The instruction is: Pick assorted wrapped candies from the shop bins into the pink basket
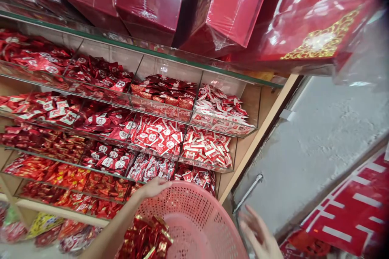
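Observation:
A pink plastic basket (206,210) with a perforated wall fills the lower middle of the head view, tilted toward me. My left hand (156,187) grips its far rim, fingers partly hidden behind the edge. Shiny red and gold wrapped candies (148,236) lie in the basket's left part, and its bottom shows on the right. Just beyond the right side of the rim, my right hand (257,230) is held apart from the basket with its fingers spread, a little blurred, and nothing shows in it.
Clear-fronted shelf bins (164,109) hold many small red packets in rows. Above, a green-edged glass shelf (146,48) carries large red boxes (152,0). A grey wall (328,129) stands at right, with red-and-white hangings (349,206) below. Bagged goods (45,226) lie at lower left.

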{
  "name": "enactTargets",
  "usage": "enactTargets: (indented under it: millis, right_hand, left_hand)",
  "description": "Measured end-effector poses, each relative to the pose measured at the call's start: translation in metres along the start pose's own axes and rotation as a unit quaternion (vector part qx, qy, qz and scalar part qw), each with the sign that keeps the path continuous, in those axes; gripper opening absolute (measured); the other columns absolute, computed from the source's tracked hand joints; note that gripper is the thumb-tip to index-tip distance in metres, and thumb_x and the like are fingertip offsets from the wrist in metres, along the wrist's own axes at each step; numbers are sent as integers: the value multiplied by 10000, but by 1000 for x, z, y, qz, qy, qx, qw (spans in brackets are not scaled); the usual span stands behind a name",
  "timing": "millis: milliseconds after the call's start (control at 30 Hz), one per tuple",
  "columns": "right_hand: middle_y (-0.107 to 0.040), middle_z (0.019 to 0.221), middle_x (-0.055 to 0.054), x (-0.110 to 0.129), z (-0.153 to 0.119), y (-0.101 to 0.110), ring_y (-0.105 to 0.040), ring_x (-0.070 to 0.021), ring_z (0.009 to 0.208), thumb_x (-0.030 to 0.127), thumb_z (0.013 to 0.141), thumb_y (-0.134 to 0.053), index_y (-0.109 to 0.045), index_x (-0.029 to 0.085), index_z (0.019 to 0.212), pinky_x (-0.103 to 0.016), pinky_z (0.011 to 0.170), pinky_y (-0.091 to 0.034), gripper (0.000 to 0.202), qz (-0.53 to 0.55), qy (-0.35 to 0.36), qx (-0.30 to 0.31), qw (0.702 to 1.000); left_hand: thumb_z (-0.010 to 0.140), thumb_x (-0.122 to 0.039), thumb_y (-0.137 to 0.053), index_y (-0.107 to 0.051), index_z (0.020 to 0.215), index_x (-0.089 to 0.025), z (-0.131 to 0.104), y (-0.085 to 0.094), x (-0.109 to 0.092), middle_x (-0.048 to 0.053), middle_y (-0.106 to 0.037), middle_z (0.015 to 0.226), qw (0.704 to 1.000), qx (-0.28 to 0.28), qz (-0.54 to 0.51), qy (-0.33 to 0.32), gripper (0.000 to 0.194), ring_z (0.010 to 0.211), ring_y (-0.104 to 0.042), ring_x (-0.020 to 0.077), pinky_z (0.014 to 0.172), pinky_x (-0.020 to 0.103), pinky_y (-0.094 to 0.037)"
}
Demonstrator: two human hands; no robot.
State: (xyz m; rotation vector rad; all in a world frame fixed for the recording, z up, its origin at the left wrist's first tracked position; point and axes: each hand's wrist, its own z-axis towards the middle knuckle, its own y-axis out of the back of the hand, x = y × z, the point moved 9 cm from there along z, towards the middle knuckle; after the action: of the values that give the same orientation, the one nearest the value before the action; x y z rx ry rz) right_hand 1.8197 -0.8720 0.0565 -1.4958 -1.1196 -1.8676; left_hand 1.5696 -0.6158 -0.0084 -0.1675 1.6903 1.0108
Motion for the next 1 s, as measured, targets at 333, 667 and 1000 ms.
enactTargets:
  millis: [333, 667, 1000]
  right_hand:
    - [-606, 972, -92, 140, 45, -48, -569, -181, 856, 386, 755, -508, -460, 198, 1112, -323, 726, -460, 407, -87, 247, -87, 961]
    - [-544, 875, -43, 198, 109, -76, -485, -226, 834, 440, 644, -563, -420, 216, 887, -346, 703, -384, 361, -308, 317, -102, 891]
    - [-534, 829, -6, 199, 126, -95, -501, -187, 754, 412, 641, -548, -374, 228, 812, -298, 662, -363, 306, -353, 313, -65, 879]
  left_hand:
    - [682, -680, -317, -350, 495, -170, -21, 6, 34, -50, -227, 494, 996, -12, 79, 25, 544, 490, -228, 74, 489, 206, -175]
    - [668, -689, -334, -384, 498, -170, -12, 26, 26, -54, -233, 481, 998, -4, 69, 16, 548, 472, -226, 74, 480, 211, -170]
    - [690, -655, -345, -400, 512, -169, -6, 20, 23, -48, -258, 489, 998, 1, 57, 5, 521, 475, -227, 73, 491, 202, -188]
